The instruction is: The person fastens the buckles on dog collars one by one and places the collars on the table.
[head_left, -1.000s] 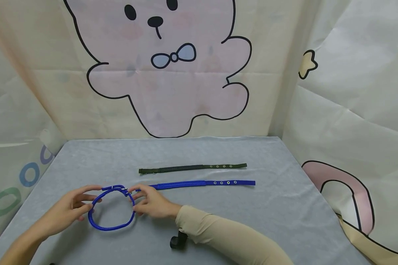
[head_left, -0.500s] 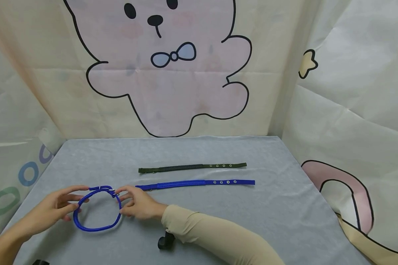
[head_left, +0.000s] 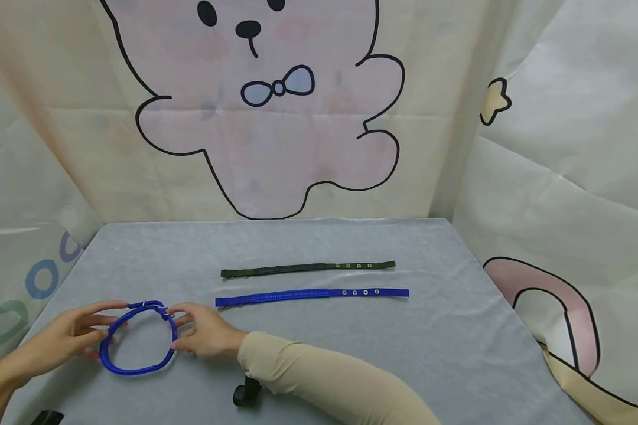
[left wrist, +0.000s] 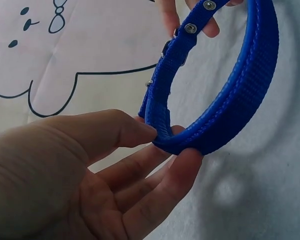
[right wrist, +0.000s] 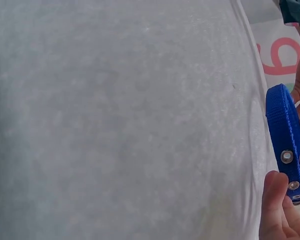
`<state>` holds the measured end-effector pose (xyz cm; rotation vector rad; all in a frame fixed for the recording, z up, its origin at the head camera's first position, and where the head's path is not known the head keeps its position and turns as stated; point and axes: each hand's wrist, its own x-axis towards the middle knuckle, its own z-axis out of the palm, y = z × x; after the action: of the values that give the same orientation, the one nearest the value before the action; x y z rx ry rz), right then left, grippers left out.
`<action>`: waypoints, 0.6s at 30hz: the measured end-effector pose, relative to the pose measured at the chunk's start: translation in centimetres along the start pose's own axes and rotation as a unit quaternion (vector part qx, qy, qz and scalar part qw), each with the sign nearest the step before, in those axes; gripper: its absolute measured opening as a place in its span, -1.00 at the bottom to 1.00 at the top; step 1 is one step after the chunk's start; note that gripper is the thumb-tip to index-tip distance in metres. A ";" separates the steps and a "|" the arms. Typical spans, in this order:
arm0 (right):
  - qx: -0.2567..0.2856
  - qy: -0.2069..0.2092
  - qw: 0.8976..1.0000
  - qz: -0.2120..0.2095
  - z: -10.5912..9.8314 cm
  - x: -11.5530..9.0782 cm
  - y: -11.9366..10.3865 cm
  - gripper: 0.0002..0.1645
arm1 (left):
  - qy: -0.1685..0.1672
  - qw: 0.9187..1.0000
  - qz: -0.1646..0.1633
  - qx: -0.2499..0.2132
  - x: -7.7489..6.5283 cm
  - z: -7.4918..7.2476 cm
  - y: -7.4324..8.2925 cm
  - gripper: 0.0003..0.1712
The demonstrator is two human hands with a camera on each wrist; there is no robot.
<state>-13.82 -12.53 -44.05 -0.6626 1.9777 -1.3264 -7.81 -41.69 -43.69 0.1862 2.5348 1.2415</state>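
A blue pet collar point(head_left: 133, 372), fastened into a loop, is held over the left part of the table. My left hand point(head_left: 66, 341) pinches its left side, thumb and fingers on opposite faces of the padded band point(left wrist: 240, 110) in the left wrist view. At the loop's right side, near the metal buckle, my right hand point(head_left: 210, 332) grips the strap. Metal eyelets point(right wrist: 287, 156) show along the strap in the right wrist view, where only the fingertips of that hand appear. The collar's underside contact with the cloth cannot be told.
Behind lie a second blue collar point(head_left: 292, 296) and a dark green collar point(head_left: 292, 270), both stretched out straight side by side. Grey cloth covers the table point(head_left: 457, 366). A printed curtain point(head_left: 430, 177) stands at the back, with others at both sides.
Both hands have moved left across the table, carrying the looped blue collar with them. The left end of the straight blue collar, formerly behind the right hand, is now uncovered.
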 end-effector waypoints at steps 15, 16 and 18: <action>-0.110 0.031 0.993 0.030 1.3 0.5 -0.5 -0.27 | -0.023 0.999 0.032 -0.007 0.0 0.0 -1.2 -0.41; -0.110 0.030 0.993 0.031 1.3 0.5 -0.5 -0.27 | -0.022 0.999 0.026 -0.006 0.0 0.0 -1.1 -0.42; -0.108 0.027 0.993 0.031 1.3 0.6 -0.5 -0.27 | -0.022 1.000 0.019 -0.003 0.1 0.0 -1.1 -0.44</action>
<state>-13.25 -13.91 -44.12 -0.6659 2.1875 -1.1141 -7.88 -42.37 -44.57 0.2595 2.5007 1.2466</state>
